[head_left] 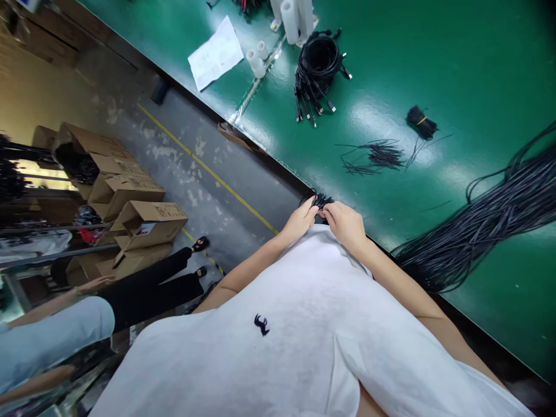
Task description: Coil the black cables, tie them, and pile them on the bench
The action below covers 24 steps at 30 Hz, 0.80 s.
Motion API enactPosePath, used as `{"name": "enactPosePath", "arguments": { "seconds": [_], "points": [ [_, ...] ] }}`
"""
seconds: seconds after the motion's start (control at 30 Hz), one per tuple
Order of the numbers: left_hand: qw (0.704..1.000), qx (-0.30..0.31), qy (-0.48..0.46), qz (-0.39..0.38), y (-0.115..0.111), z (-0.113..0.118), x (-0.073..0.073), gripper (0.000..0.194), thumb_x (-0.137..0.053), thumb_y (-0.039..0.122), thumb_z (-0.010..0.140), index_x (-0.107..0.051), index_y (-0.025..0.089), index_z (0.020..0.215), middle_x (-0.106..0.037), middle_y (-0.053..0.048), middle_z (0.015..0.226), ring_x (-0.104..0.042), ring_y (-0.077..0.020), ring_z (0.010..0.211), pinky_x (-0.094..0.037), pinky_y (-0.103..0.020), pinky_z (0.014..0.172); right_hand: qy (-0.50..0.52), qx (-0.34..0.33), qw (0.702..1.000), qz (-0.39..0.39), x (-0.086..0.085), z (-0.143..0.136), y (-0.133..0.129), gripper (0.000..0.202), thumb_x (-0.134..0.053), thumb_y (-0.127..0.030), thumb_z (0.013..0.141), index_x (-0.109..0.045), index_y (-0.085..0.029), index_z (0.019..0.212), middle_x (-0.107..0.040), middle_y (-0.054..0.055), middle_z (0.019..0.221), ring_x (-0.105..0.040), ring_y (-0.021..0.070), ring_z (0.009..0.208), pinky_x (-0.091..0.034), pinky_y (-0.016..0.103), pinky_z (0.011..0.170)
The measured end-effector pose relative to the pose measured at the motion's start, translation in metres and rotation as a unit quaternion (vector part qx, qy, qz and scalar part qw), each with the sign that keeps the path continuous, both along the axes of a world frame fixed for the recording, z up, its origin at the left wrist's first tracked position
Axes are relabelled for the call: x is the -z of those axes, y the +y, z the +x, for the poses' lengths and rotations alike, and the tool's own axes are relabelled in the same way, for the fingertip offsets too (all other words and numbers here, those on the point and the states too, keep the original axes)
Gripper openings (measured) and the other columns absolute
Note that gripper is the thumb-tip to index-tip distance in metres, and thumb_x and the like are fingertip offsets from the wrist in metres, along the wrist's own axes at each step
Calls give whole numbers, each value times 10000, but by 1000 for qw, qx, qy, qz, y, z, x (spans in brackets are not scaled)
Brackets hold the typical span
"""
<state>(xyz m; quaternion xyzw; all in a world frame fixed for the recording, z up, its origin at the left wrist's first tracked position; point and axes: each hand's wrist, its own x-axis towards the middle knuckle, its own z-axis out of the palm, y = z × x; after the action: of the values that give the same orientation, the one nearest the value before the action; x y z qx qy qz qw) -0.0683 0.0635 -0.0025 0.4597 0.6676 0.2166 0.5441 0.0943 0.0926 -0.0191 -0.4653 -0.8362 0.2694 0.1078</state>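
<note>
At the near edge of the green table, my left hand [299, 222] is closed around a small coil of black cable [320, 200]. My right hand [348, 227] meets it from the other side, thumb and finger pinched together at the coil; any thin tie between them is too small to make out. Short loose black ties [384, 155] lie scattered on the table beyond my hands. Behind those sits a dark bundle of ties [421, 121] with a yellow band round it. A thick sheaf of long black cables [486, 217] stretches across the table to the right.
Farther back on the green table [434, 52] are a ring of coiled cables with metal plugs [320, 63], white cylinders [257, 62] and a paper sheet [216, 53]. Cardboard boxes [150, 223] stand across the aisle, where another person [152, 284] stands at the left.
</note>
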Motion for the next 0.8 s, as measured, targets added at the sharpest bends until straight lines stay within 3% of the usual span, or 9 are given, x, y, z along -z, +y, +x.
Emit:
{"name": "enactPosePath", "arguments": {
  "seconds": [0.13,0.23,0.3,0.37,0.43,0.53,0.63,0.7,0.8],
  "points": [
    [1000,-13,-19,-17,3,4,3,527,-358,314,1006,-405,101,1486,-578,20,672,-532,-118,606,-458,-247,680,-7,-32,995,92,3,3,3,325,-395,-294,1025,-686,-164,961,-671,61,841,-566,160,788,-327,273,680],
    [1000,-2,7,-5,5,12,1,530,-367,293,1003,-413,97,1492,-714,-96,1029,-652,-169,869,-494,-294,873,-2,-107,975,194,6,13,12,333,-389,-262,1013,-702,-156,969,-694,98,906,-575,190,803,-365,305,717],
    [999,28,29,14,10,17,1,513,-369,266,1001,-429,115,1488,-646,-126,1305,-624,-205,1140,-448,-306,1010,40,-181,952,242,10,23,26,326,-384,-225,989,-705,-164,987,-687,137,1136,-597,229,968,-401,343,803],
    [997,68,38,-10,17,19,3,518,-355,311,1016,-394,171,1514,-595,-100,1400,-587,-240,1245,-441,-348,1039,92,-246,932,252,19,32,44,328,-379,-230,967,-702,-209,1022,-625,129,1311,-567,273,1142,-398,402,883],
    [995,90,22,-32,25,18,5,535,-343,313,1024,-346,171,1540,-534,-80,1472,-529,-243,1331,-414,-347,1078,127,-315,912,231,31,38,64,396,-335,-235,950,-670,-249,1161,-634,140,1278,-592,298,1069,-386,447,882],
    [993,105,-25,-46,30,17,4,569,-357,279,1024,-291,85,1554,-459,-89,1533,-431,-209,1418,-344,-277,1133,151,-400,874,231,49,47,84,593,-285,-218,918,-418,-256,1495,-668,167,1075,-597,316,835,-386,475,822],
    [991,99,-59,-70,29,18,2,593,-387,285,1016,-278,58,1553,-564,-105,1436,-489,-193,1372,-359,-269,1118,151,-424,856,255,61,53,92,747,-269,-175,884,-119,-230,1614,-655,166,1040,-592,318,819,-404,468,794],
    [991,84,-69,-72,29,19,1,630,-414,305,1007,-249,50,1560,-607,-120,1382,-514,-204,1349,-375,-291,1107,135,-427,855,262,66,54,93,793,-264,-138,862,-45,-227,1619,-647,166,1051,-593,309,815,-415,458,759],
    [994,55,-71,-65,30,19,3,705,-449,327,993,-184,13,1566,-532,-167,1451,-456,-237,1399,-361,-321,1120,110,-426,855,274,65,52,93,831,-282,-101,837,-23,-218,1618,-636,162,977,-573,297,750,-413,453,702]
  ]
}}
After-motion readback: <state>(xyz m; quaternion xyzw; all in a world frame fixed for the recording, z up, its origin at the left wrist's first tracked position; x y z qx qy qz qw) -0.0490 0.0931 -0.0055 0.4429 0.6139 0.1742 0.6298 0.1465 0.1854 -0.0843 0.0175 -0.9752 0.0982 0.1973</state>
